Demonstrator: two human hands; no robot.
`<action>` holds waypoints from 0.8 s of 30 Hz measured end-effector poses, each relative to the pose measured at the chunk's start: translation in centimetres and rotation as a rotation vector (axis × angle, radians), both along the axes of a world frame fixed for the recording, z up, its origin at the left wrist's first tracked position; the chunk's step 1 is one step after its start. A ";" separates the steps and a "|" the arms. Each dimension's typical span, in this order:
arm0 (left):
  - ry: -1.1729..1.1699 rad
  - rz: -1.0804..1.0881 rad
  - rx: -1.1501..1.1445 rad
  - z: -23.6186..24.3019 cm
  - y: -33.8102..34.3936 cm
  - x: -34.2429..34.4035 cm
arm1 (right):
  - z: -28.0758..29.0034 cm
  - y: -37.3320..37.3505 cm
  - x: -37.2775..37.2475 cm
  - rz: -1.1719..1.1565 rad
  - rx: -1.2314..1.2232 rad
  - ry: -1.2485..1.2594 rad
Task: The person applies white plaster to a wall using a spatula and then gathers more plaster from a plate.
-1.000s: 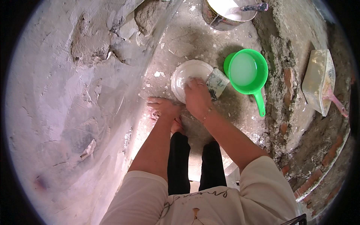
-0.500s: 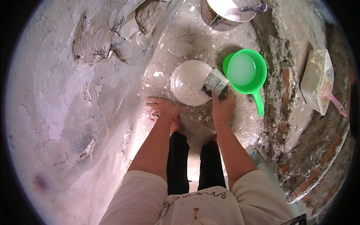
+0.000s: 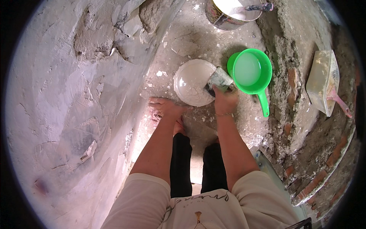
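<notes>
My right hand [image 3: 226,102] is closed on a putty knife [image 3: 220,79] with a wide, plaster-smeared blade. The blade lies over the right rim of a round white bowl [image 3: 192,82] holding pale, wet plaster. Just below the bowl's left side, my left hand [image 3: 167,108] has its fingers stretched out to the left and its thumb toward the bowl. It holds nothing that I can see; what lies beneath its fingers is hard to make out. A green dipper [image 3: 262,88] with milky liquid stands right of the putty knife, its handle pointing down.
A bucket [image 3: 227,23] of white material with a handled tool [image 3: 257,7] in it stands at the far side. At right, a worn pale scoop-like tool [image 3: 322,82] with a pink handle rests by rough masonry [image 3: 291,110]. A patchy plastered wall [image 3: 72,107] rises at left.
My right hand has turned slightly and shifted a little with the putty knife, whose blade now sits at a different angle by the bowl's rim. My left hand stays nearly in place.
</notes>
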State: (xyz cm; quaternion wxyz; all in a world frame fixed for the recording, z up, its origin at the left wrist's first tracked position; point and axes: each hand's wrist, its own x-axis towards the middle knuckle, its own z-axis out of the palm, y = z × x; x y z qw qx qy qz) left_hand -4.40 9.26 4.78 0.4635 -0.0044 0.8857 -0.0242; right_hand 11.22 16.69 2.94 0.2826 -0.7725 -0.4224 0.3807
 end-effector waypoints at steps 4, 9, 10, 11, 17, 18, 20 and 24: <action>-0.040 0.007 0.025 0.6 1.1 0.9 | -1.4 0.4 1.7 0.029 0.015 0.260; 0.003 0.023 0.010 0.4 0.4 0.4 | 2.4 -0.4 3.4 -0.025 -0.513 0.681; -0.010 0.024 0.016 0.6 0.6 0.5 | 3.3 -0.6 3.9 0.051 -0.533 0.687; -0.021 0.026 0.019 1.2 0.9 0.6 | 4.2 -1.0 4.2 0.089 -0.510 0.645; -0.025 0.005 -0.026 1.2 1.3 0.8 | 5.8 -2.5 4.5 0.579 0.246 0.036; -0.013 0.000 -0.047 1.1 1.0 0.6 | 6.7 -1.6 3.3 0.675 0.370 -0.108; -0.016 -0.002 -0.025 1.2 0.9 0.5 | 7.1 0.1 1.4 0.791 0.477 -0.300; -0.003 -0.117 0.024 1.0 0.6 1.2 | 3.9 3.1 0.4 0.879 0.343 -0.484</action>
